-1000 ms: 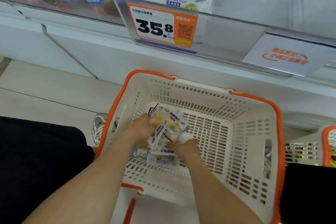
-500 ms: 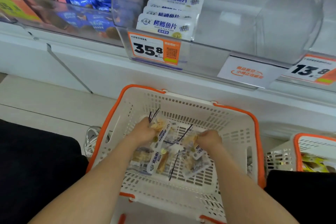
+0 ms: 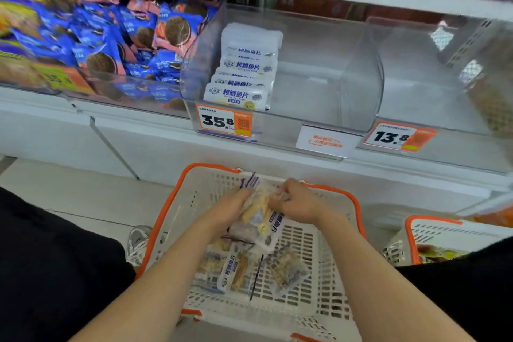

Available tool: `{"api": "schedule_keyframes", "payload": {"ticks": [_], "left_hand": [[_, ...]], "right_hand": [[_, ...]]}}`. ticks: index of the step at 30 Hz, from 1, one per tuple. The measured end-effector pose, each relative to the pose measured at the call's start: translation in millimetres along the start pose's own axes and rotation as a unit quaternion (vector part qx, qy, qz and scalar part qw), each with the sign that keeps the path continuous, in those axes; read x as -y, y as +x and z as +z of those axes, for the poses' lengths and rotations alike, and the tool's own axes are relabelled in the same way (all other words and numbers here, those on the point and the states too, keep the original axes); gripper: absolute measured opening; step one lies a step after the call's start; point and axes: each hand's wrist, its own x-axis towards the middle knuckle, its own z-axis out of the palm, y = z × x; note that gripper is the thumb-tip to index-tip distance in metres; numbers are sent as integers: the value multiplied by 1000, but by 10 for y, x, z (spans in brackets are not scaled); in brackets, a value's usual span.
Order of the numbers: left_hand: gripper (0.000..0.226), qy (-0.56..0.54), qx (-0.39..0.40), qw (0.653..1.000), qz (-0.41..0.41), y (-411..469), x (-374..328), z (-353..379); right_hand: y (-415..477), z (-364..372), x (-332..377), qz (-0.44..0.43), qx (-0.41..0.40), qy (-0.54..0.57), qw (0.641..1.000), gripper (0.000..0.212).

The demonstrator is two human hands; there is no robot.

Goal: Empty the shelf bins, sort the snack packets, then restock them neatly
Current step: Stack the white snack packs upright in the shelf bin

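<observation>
Two hands meet above a white basket (image 3: 163, 219). The left hand (image 3: 230, 208) wraps around a bundle of snack packets (image 3: 259, 211). The right hand (image 3: 299, 203) pinches the bundle's top, its fingertips hidden. Loose packets (image 3: 238, 269) lie blurred on the basket floor. On the shelf above, a clear bin (image 3: 305, 86) holds a row of white packets (image 3: 241, 86). A second basket (image 3: 433, 233) is cut off at the right edge.

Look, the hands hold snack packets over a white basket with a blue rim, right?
No. The head view shows the left hand and right hand holding snack packets over a white basket, but its rim is orange, not blue.
</observation>
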Motion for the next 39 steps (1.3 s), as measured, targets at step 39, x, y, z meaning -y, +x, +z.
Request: {"api": "schedule_keyframes", "payload": {"ticks": [39], "left_hand": [[72, 555, -33, 802, 217, 174, -2507, -1190]], "right_hand": [[-24, -2084, 1225, -167, -261, -49, 950, 46]]}}
